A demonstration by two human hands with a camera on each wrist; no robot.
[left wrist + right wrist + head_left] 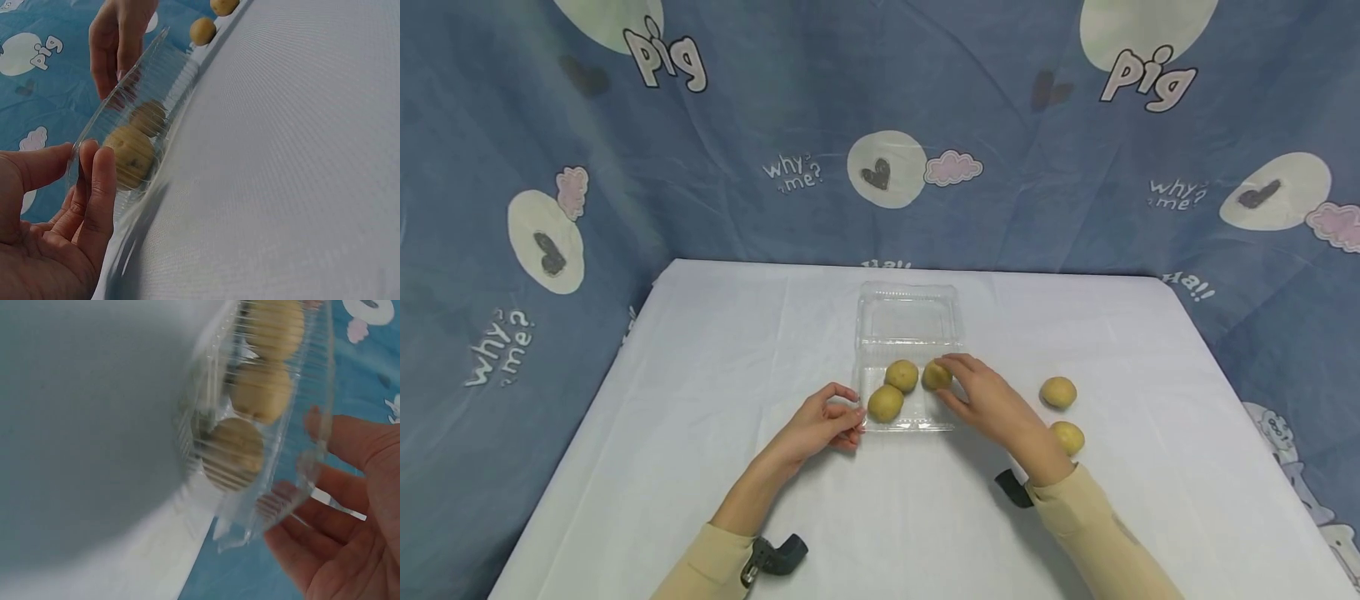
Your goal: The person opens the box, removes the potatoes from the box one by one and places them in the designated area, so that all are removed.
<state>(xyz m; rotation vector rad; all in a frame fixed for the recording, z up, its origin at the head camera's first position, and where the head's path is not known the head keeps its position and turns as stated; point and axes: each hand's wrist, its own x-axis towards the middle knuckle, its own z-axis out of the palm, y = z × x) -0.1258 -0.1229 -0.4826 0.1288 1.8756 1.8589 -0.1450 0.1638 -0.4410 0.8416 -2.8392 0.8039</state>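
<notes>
A clear plastic clamshell box lies with its lid folded back, away from me. Inside the base are three potatoes: one near the front left, a second behind it, and a third potato at the right. My left hand pinches the box's left rim between thumb and fingers. At the right side, my right hand hovers with thumb and fingers spread beside the third potato. The right wrist view shows a gap between those fingers and the potato, with the box wall between.
Two more potatoes lie on the white-covered table to the right: one farther back, the other partly behind my right forearm. A blue printed curtain hangs behind the table and at its sides.
</notes>
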